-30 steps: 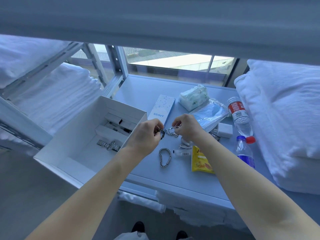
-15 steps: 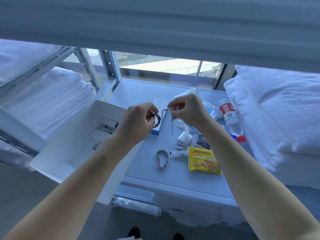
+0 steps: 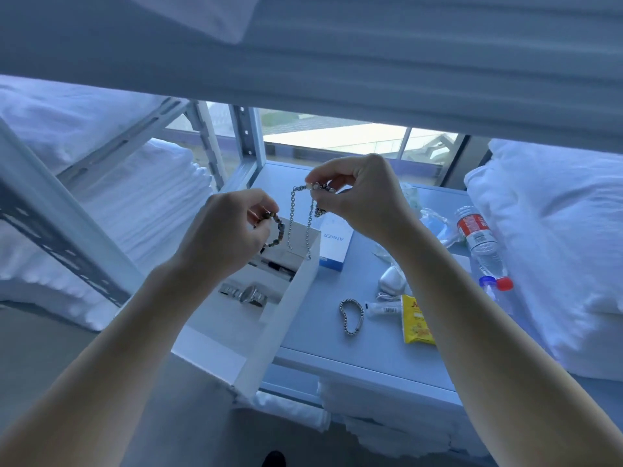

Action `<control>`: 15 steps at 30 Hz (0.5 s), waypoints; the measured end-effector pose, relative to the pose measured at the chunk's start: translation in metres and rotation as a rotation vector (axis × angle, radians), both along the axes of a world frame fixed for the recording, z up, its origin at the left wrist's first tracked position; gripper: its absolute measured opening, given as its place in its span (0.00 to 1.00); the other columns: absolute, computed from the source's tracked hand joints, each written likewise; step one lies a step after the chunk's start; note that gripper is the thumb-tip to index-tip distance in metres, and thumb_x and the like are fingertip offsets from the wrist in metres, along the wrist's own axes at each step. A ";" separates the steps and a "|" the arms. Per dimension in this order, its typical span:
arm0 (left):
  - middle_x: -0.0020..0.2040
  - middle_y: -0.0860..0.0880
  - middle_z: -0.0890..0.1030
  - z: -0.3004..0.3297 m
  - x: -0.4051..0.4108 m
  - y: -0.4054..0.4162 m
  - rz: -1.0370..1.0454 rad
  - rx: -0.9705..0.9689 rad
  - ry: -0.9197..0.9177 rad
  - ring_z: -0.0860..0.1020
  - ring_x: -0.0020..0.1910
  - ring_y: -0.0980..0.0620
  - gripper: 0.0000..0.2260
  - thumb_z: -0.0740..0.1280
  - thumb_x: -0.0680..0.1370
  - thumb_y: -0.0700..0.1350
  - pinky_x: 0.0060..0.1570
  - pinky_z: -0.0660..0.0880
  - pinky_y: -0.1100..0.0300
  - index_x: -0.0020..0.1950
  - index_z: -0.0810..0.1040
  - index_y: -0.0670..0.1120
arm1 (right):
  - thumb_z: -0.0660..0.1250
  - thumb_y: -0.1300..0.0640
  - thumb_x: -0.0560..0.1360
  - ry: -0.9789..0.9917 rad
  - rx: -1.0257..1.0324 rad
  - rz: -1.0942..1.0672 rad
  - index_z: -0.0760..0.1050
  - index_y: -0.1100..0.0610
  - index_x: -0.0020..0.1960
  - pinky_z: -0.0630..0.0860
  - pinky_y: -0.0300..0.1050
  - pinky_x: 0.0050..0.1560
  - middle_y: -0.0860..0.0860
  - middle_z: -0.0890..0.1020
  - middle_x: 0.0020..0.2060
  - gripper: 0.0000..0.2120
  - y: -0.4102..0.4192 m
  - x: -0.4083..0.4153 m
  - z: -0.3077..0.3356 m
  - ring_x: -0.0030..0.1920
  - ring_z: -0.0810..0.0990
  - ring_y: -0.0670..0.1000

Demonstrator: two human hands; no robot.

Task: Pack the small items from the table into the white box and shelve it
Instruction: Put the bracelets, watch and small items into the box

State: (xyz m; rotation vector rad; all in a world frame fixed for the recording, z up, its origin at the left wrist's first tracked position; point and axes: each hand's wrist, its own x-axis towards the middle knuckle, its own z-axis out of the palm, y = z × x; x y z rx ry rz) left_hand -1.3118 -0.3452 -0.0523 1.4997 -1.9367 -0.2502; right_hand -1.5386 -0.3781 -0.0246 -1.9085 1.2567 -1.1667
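Stacked white bedding (image 3: pixel 111 210) fills the metal shelves on my far left, and a window (image 3: pixel 337 139) shows behind the pale blue worktop (image 3: pixel 364 345) in front of me.

Moving rightward, the white box (image 3: pixel 286 318) sits open at the left edge of the worktop, partly hanging off it. Inside it lies a metal watch (image 3: pixel 247 294), with a dark pen (image 3: pixel 281 267) in a compartment further back.

Above the box, my left hand (image 3: pixel 222 241) is raised, its fingers (image 3: pixel 266 205) curled and pinching a beaded bracelet (image 3: pixel 276 230) that hangs from them. Just to its right, my right hand (image 3: pixel 364 197) is higher, its fingers (image 3: pixel 323 178) pinched on a thin silver chain (image 3: pixel 292 217), which dangles in a long loop over the box's near wall. Whether chain and bracelet are joined, I cannot tell.

Behind the chain, a white and blue carton (image 3: pixel 335 244) lies flat on the worktop. Nearer me, a silver link bracelet (image 3: pixel 351 316) lies alone, with a small white tube (image 3: pixel 382 309) just beside it, and a yellow snack packet (image 3: pixel 416 320) touching the tube. A white earbud case (image 3: pixel 391 279) sits behind those. Further right, a clear plastic bag (image 3: pixel 435 220) lies crumpled, then a water bottle (image 3: pixel 478 241) with a red cap on its side, next to a second bottle with a blue cap (image 3: pixel 487 283). A white pillow (image 3: pixel 556 237) fills the far right.
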 end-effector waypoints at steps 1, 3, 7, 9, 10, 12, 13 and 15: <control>0.38 0.58 0.83 -0.001 0.009 0.001 0.004 0.019 -0.009 0.82 0.39 0.60 0.08 0.73 0.74 0.41 0.45 0.80 0.60 0.49 0.84 0.54 | 0.75 0.63 0.71 -0.001 0.011 0.013 0.88 0.51 0.47 0.85 0.55 0.46 0.45 0.87 0.37 0.08 0.001 0.009 0.001 0.37 0.86 0.47; 0.38 0.57 0.84 -0.003 0.027 0.004 0.014 0.067 -0.030 0.83 0.39 0.58 0.08 0.73 0.73 0.41 0.46 0.81 0.57 0.48 0.84 0.53 | 0.75 0.63 0.71 0.006 0.021 0.039 0.88 0.52 0.47 0.85 0.52 0.48 0.46 0.87 0.37 0.09 0.003 0.029 -0.001 0.38 0.86 0.48; 0.36 0.56 0.83 -0.012 0.060 0.008 0.039 0.134 -0.061 0.82 0.39 0.57 0.08 0.73 0.72 0.41 0.46 0.81 0.55 0.46 0.83 0.54 | 0.75 0.64 0.71 0.017 0.029 0.079 0.88 0.53 0.48 0.85 0.49 0.48 0.46 0.88 0.39 0.09 0.005 0.067 -0.007 0.39 0.86 0.47; 0.36 0.56 0.83 -0.019 0.076 0.008 0.018 0.172 -0.081 0.82 0.38 0.56 0.09 0.72 0.73 0.39 0.45 0.81 0.54 0.46 0.83 0.55 | 0.75 0.64 0.71 0.035 0.025 0.091 0.88 0.53 0.48 0.85 0.48 0.47 0.45 0.88 0.39 0.09 0.004 0.083 -0.011 0.39 0.85 0.46; 0.36 0.56 0.83 -0.023 0.084 0.007 -0.001 0.191 -0.093 0.82 0.38 0.56 0.10 0.73 0.73 0.39 0.45 0.81 0.54 0.46 0.84 0.55 | 0.75 0.63 0.71 0.041 0.025 0.098 0.88 0.52 0.48 0.85 0.47 0.47 0.44 0.88 0.39 0.09 0.004 0.091 -0.012 0.39 0.85 0.46; 0.36 0.56 0.83 -0.030 0.099 0.005 -0.034 0.233 -0.121 0.82 0.38 0.56 0.11 0.73 0.73 0.38 0.45 0.82 0.54 0.46 0.84 0.55 | 0.75 0.62 0.71 0.031 0.026 0.116 0.88 0.52 0.48 0.85 0.44 0.46 0.43 0.87 0.39 0.09 0.003 0.104 -0.014 0.40 0.86 0.45; 0.37 0.56 0.84 -0.034 0.107 0.003 -0.047 0.257 -0.132 0.83 0.39 0.56 0.11 0.72 0.73 0.38 0.46 0.82 0.54 0.46 0.84 0.55 | 0.75 0.62 0.71 0.027 0.023 0.119 0.88 0.51 0.48 0.84 0.42 0.45 0.42 0.87 0.39 0.09 0.003 0.111 -0.015 0.40 0.86 0.45; 0.38 0.56 0.84 -0.041 0.119 -0.001 -0.070 0.301 -0.155 0.83 0.39 0.55 0.10 0.72 0.73 0.39 0.46 0.81 0.54 0.44 0.84 0.55 | 0.75 0.61 0.70 0.066 0.012 0.102 0.87 0.49 0.47 0.81 0.34 0.43 0.40 0.86 0.37 0.10 0.001 0.123 -0.019 0.39 0.85 0.43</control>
